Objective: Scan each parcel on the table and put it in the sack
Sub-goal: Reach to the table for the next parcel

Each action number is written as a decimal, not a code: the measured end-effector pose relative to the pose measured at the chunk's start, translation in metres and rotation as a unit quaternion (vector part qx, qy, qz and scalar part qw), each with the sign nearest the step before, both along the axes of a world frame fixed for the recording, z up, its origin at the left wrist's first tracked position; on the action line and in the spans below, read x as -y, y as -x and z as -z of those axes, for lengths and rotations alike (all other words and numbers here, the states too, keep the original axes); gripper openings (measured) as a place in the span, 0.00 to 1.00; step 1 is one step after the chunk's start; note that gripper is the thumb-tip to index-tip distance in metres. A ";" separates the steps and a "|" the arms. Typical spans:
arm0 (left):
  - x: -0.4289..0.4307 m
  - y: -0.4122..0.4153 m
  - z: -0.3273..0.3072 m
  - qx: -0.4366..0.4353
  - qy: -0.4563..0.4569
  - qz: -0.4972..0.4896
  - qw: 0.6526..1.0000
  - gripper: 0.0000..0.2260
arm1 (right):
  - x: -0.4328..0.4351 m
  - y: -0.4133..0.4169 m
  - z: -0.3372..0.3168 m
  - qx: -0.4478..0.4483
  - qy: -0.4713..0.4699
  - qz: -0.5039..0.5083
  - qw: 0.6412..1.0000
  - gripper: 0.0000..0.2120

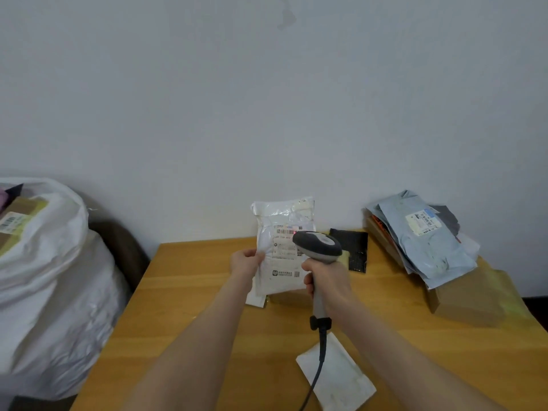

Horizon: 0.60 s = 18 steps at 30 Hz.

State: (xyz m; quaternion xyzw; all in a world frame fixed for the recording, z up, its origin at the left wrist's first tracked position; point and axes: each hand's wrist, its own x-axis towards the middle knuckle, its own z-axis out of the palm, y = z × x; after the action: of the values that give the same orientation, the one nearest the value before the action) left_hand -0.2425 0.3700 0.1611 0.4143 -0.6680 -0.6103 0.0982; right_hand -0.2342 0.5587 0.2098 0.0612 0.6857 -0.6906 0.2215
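A: Where does the sack (44, 277) lie from us?

B: Well off to the left of our left hand (246, 261), beside the table (192, 321), with its mouth open and boxes showing inside. The left hand is the nearer of our two, so we judge the drop falls to it.

A: And what does that hand hold?

B: It pinches the left edge of the white parcel (281, 253), thumb on the front. The parcel is just to the right of the hand, long axis roughly upright, label toward us.

A: And further right?

B: Our right hand (326, 281) is wrapped round the grip of the scanner (318, 247). The scanner's head sits just in front of the label, and a red spot shows on the barcode. Whether the trigger is pressed, we cannot tell.

A: Is more waiting?

B: Yes. A flat white packet (338, 376) lies on the table nearer us than that hand. Well apart to the hand's right, a pile of parcels (427, 235) lies by the wall.
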 end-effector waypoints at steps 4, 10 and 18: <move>0.015 -0.021 -0.005 -0.009 0.015 -0.022 1.000 0.13 | 0.018 -0.001 -0.004 0.016 0.043 -0.025 0.999 0.01; 0.063 -0.070 -0.026 -0.049 0.025 -0.082 0.995 0.10 | 0.075 -0.010 -0.029 0.008 0.055 -0.086 0.995 0.02; 0.192 -0.148 -0.079 -0.102 0.072 -0.148 0.981 0.12 | 0.226 -0.060 -0.077 -0.039 0.084 -0.141 0.986 0.04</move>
State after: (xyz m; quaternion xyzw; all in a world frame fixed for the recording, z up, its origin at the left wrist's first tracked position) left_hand -0.0949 0.1780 0.2401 0.4363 -0.6280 -0.5783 0.2843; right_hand -0.1746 0.3323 0.2868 -0.0814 0.6353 -0.7093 0.2943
